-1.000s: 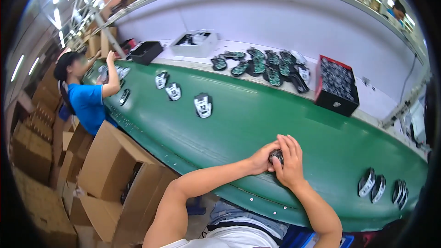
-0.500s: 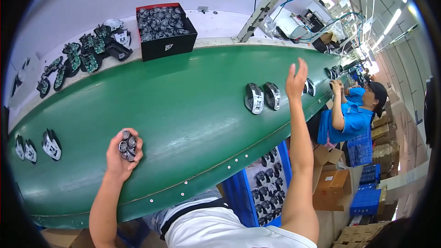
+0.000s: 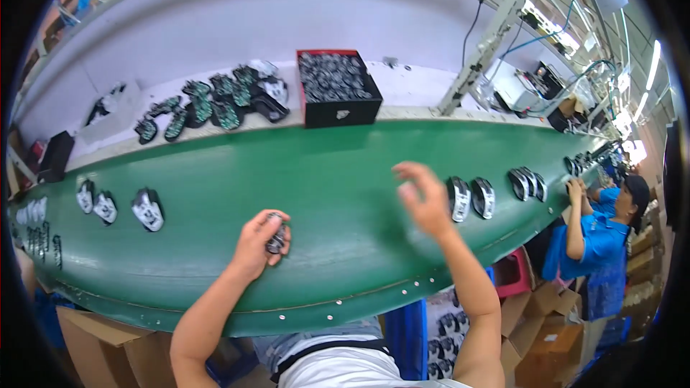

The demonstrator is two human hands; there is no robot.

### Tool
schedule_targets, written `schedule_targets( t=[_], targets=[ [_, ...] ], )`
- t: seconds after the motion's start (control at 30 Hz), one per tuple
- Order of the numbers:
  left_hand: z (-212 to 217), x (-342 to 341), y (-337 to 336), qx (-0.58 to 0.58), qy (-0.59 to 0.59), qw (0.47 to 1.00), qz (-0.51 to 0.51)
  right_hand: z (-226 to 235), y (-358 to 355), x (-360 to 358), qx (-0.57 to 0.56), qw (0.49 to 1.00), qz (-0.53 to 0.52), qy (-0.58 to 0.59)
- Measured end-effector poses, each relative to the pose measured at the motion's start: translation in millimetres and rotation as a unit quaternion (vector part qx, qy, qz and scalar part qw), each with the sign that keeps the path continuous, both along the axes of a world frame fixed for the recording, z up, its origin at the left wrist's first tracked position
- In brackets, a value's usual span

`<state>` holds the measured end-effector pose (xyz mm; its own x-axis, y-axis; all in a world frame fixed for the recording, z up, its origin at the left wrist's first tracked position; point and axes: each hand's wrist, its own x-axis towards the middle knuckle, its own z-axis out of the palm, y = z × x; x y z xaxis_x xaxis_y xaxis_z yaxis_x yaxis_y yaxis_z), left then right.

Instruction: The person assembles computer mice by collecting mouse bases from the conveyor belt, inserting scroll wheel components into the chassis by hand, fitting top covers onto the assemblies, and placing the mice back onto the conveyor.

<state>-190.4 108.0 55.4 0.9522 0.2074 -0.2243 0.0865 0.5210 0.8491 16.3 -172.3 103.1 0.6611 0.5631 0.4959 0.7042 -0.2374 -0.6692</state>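
Over the green conveyor belt point(image 3: 338, 165), my left hand point(image 3: 257, 246) is closed around a few small round black-and-silver wheels point(image 3: 276, 241), partly covered by the fingers. My right hand point(image 3: 425, 201), slightly blurred, is above the belt with its fingers apart and nothing visible in them. Just right of it lie two black-and-white computer mouse bodies, a nearer-hand one point(image 3: 459, 200) and another point(image 3: 484, 197). Left of my left hand sits a single mouse body point(image 3: 147, 210), with two more point(image 3: 105, 208) farther left.
A black box with a red inner edge point(image 3: 341, 115), filled with small wheels, stands on the ledge behind the belt. Several green circuit-board parts point(image 3: 226, 116) lie left of it. A metal post point(image 3: 489, 50) rises at right. A co-worker in blue point(image 3: 600, 244) works farther along the belt.
The view has turned left. My right hand has come back from the mouse bodies farther right and lowered toward the middle. My left hand still holds the wheels.
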Motion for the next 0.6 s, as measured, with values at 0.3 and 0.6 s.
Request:
schedule_targets(
  t=[0.3,0.6],
  targets=[
    [10.5,-15.9,-8.7,0.603,-0.105,0.758,0.226,-57.7,172.4,-121.5,0.04,0.57,0.374,0.73],
    [-2.8,-1.9,-9.9,0.632,-0.182,0.735,0.166,-79.6,169.9,-119.4,0.176,0.516,0.378,0.748]
  ],
)
